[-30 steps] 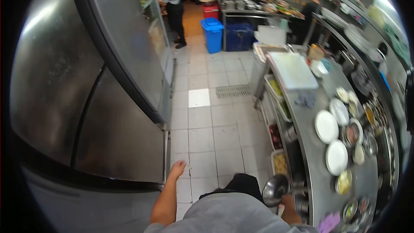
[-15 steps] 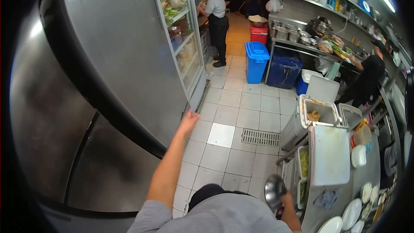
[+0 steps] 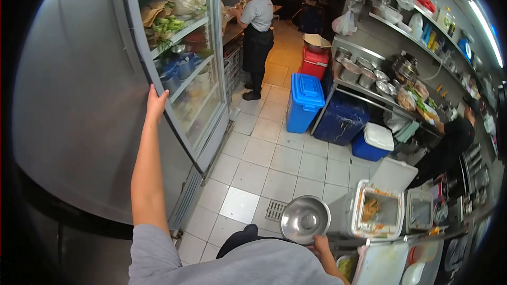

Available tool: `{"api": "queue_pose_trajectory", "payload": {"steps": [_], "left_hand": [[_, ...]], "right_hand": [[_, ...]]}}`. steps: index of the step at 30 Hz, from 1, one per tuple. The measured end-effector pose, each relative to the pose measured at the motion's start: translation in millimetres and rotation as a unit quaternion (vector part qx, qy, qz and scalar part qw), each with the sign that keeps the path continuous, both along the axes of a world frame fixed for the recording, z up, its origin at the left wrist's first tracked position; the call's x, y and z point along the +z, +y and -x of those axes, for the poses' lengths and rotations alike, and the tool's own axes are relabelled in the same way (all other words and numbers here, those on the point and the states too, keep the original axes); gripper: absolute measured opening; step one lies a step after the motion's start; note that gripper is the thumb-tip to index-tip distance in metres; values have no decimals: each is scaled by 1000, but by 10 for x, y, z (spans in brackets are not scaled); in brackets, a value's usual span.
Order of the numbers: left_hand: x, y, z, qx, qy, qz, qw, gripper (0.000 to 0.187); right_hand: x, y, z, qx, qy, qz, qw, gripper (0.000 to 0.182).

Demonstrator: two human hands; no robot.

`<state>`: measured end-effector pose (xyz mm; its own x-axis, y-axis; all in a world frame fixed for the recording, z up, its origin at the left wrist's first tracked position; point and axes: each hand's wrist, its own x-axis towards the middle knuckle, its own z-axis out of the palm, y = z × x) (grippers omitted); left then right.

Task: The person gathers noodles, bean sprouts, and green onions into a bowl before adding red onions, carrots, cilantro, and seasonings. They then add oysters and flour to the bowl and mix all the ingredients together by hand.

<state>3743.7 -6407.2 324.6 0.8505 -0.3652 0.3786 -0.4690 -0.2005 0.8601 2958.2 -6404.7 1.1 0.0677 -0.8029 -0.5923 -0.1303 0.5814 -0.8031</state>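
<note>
Two co-workers (image 3: 258, 26), one hand-held metal bowl (image 3: 304, 220), one floor drain (image 3: 275, 210), three blue floor bins (image 3: 304, 106).

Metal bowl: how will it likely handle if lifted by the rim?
The metal bowl is probably stiff, judging by its even, round rim. Likely light for its size: it looks empty, and the right hand alone holds it. That one-sided hold could let it tip.
</note>
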Motion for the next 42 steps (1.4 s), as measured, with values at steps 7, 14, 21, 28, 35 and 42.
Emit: {"api": "queue_pose_trajectory", "payload": {"steps": [7, 14, 21, 28, 35, 42], "left_hand": [[-158, -823, -878, 290, 5, 101, 952, 92], [0, -888, -576, 293, 102, 104, 945, 101], [-268, -1260, 844, 194, 130, 183, 955, 55], [-2137, -1820, 3433, -40, 467, 119, 875, 88], [-2793, -1920, 4718, 298, 591, 205, 721, 33], [-3678, -1534, 5253, 508, 418, 605, 448, 34]], "right_hand": [[312, -1547, -509, 7, -9, -43, 999, 49], [452, -3784, -1542, 364, 132, 137, 912, 39], [1504, -5628, -2954, 580, 72, 183, 790, 41], [1639, -5884, -4158, 782, 33, 241, 575, 49], [896, -5960, -4847, 787, -74, -188, 584, 75], [-897, -7137, -5058, 824, 304, 117, 464, 27]]}}
